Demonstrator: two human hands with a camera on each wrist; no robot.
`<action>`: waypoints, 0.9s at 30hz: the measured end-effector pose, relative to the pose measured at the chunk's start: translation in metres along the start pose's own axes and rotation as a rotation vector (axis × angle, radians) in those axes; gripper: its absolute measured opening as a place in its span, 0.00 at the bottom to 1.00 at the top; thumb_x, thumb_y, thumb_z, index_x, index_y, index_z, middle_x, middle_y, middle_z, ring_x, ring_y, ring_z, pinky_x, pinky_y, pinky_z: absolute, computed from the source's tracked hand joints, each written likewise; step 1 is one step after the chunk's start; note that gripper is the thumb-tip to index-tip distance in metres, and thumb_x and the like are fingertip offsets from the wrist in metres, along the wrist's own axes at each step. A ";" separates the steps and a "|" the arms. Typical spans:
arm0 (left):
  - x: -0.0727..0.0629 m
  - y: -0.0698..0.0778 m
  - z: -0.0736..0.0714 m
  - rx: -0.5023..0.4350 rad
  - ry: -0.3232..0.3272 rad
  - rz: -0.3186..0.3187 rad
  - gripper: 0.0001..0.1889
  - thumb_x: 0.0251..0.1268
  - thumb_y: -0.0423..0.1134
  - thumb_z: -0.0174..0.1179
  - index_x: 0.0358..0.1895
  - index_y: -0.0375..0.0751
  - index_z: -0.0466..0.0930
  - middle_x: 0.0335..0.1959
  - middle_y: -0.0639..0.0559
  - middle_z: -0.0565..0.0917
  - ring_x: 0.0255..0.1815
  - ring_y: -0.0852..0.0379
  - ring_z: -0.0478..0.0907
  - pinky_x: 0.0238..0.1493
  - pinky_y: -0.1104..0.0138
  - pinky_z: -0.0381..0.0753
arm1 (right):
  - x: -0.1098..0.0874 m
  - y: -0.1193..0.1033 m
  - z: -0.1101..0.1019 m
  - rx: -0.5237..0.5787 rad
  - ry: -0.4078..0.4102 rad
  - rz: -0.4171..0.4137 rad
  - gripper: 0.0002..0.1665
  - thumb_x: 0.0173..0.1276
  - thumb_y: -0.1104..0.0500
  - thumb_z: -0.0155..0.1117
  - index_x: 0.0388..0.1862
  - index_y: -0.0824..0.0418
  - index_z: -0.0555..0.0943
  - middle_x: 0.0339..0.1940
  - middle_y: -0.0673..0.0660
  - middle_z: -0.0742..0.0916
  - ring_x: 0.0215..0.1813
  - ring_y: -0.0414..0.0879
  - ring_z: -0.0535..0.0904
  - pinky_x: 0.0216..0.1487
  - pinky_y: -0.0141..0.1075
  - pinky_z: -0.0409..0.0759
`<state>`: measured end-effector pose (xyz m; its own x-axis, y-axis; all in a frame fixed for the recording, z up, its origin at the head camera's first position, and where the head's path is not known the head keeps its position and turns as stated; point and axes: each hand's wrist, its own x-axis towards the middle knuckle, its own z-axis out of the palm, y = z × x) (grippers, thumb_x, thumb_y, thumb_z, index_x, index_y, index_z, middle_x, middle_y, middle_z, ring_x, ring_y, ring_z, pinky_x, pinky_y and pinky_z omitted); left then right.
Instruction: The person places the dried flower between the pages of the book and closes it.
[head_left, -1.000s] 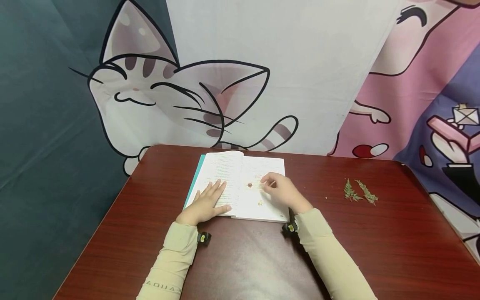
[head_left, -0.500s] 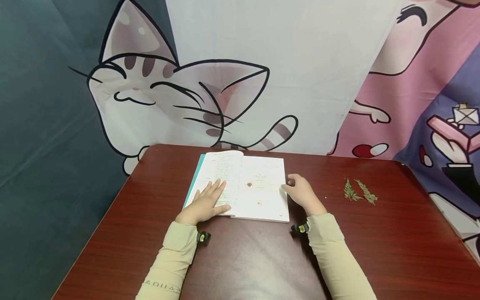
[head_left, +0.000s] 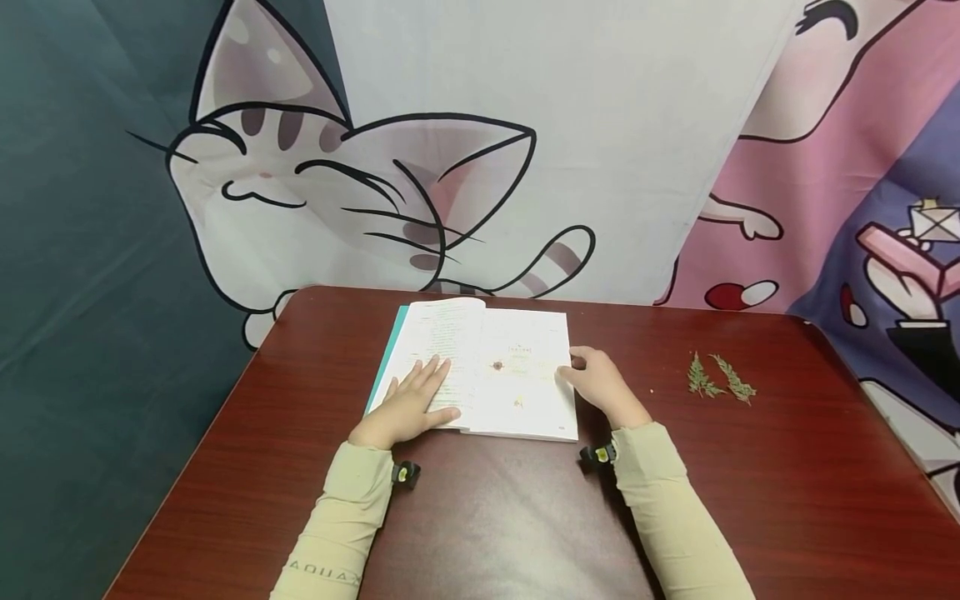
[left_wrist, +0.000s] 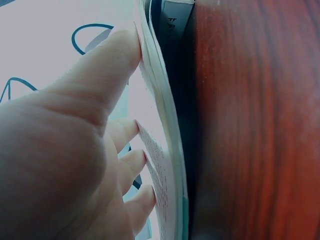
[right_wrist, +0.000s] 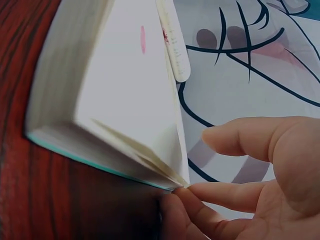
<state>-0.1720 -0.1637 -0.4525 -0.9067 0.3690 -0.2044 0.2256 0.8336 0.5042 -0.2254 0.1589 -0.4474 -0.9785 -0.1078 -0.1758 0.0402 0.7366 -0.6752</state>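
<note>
An open book (head_left: 517, 392) with a teal cover lies on the table, pages up. On its left page my left hand (head_left: 405, 412) rests flat, fingers spread; the left wrist view shows the thumb (left_wrist: 117, 55) and fingertips on the paper. At the book's right edge is my right hand (head_left: 600, 383). Up close in the right wrist view, its index fingertip touches the page edges while the thumb (right_wrist: 225, 137) stands apart from the paper. One page edge is slightly raised from the thick page block (right_wrist: 55, 65) there.
Two green leafy sprigs (head_left: 722, 379) lie on the brown table (head_left: 787, 467) to the right. A tiny pale speck (head_left: 652, 391) sits between them and the right hand. Behind the table hangs a cloth backdrop (head_left: 622, 150) printed with a cartoon cat.
My right hand has moved right, from over the right page to the book's right edge, uncovering the print. The left hand has stayed on the left page.
</note>
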 end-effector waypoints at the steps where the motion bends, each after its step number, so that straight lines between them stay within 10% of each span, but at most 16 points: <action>1: 0.000 0.000 0.000 -0.002 0.001 0.000 0.44 0.74 0.58 0.57 0.83 0.43 0.46 0.84 0.42 0.45 0.83 0.37 0.36 0.74 0.33 0.37 | 0.000 -0.001 -0.001 0.003 0.005 -0.006 0.35 0.74 0.57 0.59 0.73 0.74 0.66 0.67 0.74 0.76 0.69 0.65 0.71 0.69 0.57 0.69; 8: 0.000 0.000 -0.002 -0.001 0.004 -0.004 0.44 0.74 0.58 0.57 0.83 0.44 0.46 0.84 0.42 0.45 0.83 0.38 0.36 0.75 0.34 0.36 | -0.006 -0.009 -0.008 0.106 0.121 -0.096 0.28 0.74 0.62 0.56 0.69 0.74 0.72 0.61 0.73 0.81 0.64 0.64 0.76 0.66 0.56 0.72; 14: 0.000 0.003 -0.004 -0.009 0.002 -0.004 0.44 0.74 0.58 0.57 0.83 0.44 0.47 0.84 0.43 0.45 0.83 0.38 0.36 0.75 0.34 0.36 | -0.009 -0.017 -0.007 0.432 0.193 -0.134 0.23 0.79 0.62 0.50 0.68 0.69 0.74 0.49 0.68 0.84 0.42 0.51 0.81 0.44 0.44 0.84; 20: 0.000 0.004 -0.005 -0.015 0.005 -0.002 0.44 0.74 0.57 0.58 0.83 0.44 0.47 0.84 0.43 0.45 0.83 0.38 0.36 0.75 0.34 0.37 | -0.010 -0.027 0.005 0.700 0.135 -0.127 0.21 0.82 0.64 0.42 0.63 0.72 0.76 0.44 0.64 0.84 0.36 0.40 0.82 0.38 0.33 0.82; 27: -0.001 0.003 -0.004 -0.015 0.021 0.003 0.44 0.73 0.57 0.59 0.83 0.43 0.49 0.84 0.42 0.47 0.83 0.38 0.38 0.75 0.34 0.40 | -0.016 -0.031 0.025 0.680 -0.004 -0.244 0.21 0.82 0.62 0.48 0.65 0.74 0.74 0.50 0.72 0.84 0.37 0.40 0.83 0.38 0.34 0.84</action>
<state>-0.1723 -0.1632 -0.4475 -0.9133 0.3629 -0.1849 0.2235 0.8262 0.5171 -0.2061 0.1212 -0.4418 -0.9749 -0.2197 0.0350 -0.0611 0.1132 -0.9917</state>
